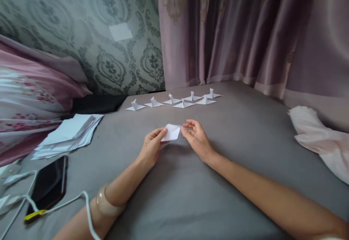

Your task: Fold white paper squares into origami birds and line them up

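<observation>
A small folded piece of white paper (pixel 171 132) is held between both hands just above the grey bed sheet (pixel 191 196). My left hand (pixel 151 146) pinches its left edge with thumb and fingers. My right hand (pixel 196 138) pinches its right corner, fingers curled together. Beyond the hands, a row of several finished white folded paper figures (pixel 174 102) stands on the sheet. A pale bangle (pixel 105 203) sits on my left forearm.
A stack of white paper sheets (pixel 68 135) lies at the left. A black phone (pixel 49 185) with a white cable (pixel 87 211) lies near the front left. Pink patterned bedding (pixel 29 98) is at the left, a pale cloth (pixel 321 138) at the right, curtains (pixel 245 32) behind.
</observation>
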{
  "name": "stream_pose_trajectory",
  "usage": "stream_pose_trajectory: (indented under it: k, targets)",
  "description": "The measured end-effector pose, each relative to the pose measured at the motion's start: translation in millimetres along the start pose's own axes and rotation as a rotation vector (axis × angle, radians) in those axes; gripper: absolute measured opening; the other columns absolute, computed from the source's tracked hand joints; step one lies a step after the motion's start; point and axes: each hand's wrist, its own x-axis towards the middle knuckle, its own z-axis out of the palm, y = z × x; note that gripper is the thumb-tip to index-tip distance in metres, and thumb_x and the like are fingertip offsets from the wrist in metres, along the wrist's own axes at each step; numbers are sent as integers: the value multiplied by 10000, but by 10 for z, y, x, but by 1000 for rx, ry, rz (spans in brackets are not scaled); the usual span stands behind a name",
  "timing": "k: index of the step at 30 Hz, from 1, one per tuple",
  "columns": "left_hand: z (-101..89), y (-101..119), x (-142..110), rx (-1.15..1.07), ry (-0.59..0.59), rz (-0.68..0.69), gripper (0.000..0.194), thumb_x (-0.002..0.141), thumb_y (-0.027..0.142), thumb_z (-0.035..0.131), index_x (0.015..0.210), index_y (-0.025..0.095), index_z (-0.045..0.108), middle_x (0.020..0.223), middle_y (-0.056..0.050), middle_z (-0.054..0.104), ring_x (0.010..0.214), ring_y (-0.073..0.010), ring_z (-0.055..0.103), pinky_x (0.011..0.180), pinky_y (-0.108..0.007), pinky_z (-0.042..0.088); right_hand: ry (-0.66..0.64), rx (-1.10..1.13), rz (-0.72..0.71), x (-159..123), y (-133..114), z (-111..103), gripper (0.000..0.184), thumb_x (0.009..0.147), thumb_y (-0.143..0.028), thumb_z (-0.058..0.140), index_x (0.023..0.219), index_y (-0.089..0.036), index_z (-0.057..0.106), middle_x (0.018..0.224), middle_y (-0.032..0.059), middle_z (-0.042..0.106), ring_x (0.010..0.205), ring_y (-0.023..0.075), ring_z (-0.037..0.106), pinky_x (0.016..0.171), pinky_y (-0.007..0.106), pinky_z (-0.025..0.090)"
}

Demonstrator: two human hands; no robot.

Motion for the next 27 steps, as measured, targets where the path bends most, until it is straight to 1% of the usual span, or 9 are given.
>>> stream_pose_trajectory:
  k: [2, 5, 9, 14, 17, 19, 23, 24, 27]
  targets:
    - [20, -20, 4, -125, 15, -19, 282, 628, 359, 828, 786, 150, 724, 778, -15, 683, 693, -106, 603, 631, -205, 498, -32, 63, 142, -39, -23, 34, 600, 751, -448, 672, 1214, -189, 392, 1268, 161, 546, 1003, 210, 650, 873, 384, 540]
    - [40, -42, -4, -203, 14, -34, 272, 638, 323, 833, 809, 145, 720, 813, -10, 682, 718, -97, 609, 654, -204, 506, -72, 154, 226, -86, -39, 87, 696, 710, -441, 719, 1252, -193, 360, 1217, 136, 589, 994, 206, 655, 875, 368, 537]
    - [43, -57, -15, -200, -19, -90, 317, 614, 294, 851, 838, 128, 700, 812, -20, 686, 706, -103, 618, 664, -215, 498, -89, 221, 145, -54, -3, 104, 656, 700, -362, 718, 1231, -168, 384, 950, 59, 672, 864, 180, 664, 808, 330, 532]
    - [-16, -76, 28, -114, -48, -39, 422, 617, 266, 844, 981, 154, 661, 840, -17, 690, 735, -112, 630, 675, -217, 474, -142, 13, 52, 56, 68, -14, 613, 723, -280, 673, 1249, -189, 373, 806, -20, 659, 722, 147, 645, 756, 315, 507]
    - [-74, -108, 59, 54, -46, -45, 386, 629, 280, 823, 948, 142, 654, 744, -6, 673, 665, -99, 593, 621, -207, 444, -178, -129, 48, 113, 111, -101, 525, 726, -257, 664, 1185, -212, 413, 812, -16, 675, 726, 148, 645, 733, 307, 501]
    - [-108, -135, 68, 202, -54, -45, 334, 653, 287, 793, 917, 143, 648, 706, -3, 665, 636, -98, 570, 597, -207, 421, -201, -208, 49, 138, 137, -139, 400, 735, -259, 660, 1086, -215, 474, 823, -1, 685, 729, 151, 647, 720, 303, 498]
    - [-159, -163, 70, 576, -150, 121, 159, 754, 292, 669, 841, 159, 659, 732, -15, 664, 660, -122, 559, 625, -237, 413, -281, -451, -46, 134, 147, -157, 90, 793, -241, 608, 874, -203, 603, 813, 15, 680, 743, 151, 633, 737, 302, 483]
    - [-169, -161, 70, 681, -174, 165, 139, 774, 286, 636, 835, 165, 669, 736, -17, 660, 664, -130, 555, 637, -251, 417, -298, -529, -96, 124, 141, -156, 66, 813, -231, 586, 854, -202, 628, 829, 19, 674, 752, 149, 625, 749, 304, 478]
    - [-199, -133, 68, 963, -199, 295, 155, 797, 250, 572, 842, 185, 705, 847, -51, 657, 776, -178, 565, 720, -306, 437, -323, -730, -258, 92, 124, -167, 137, 844, -195, 544, 854, -192, 681, 972, 61, 635, 831, 154, 606, 807, 313, 464]
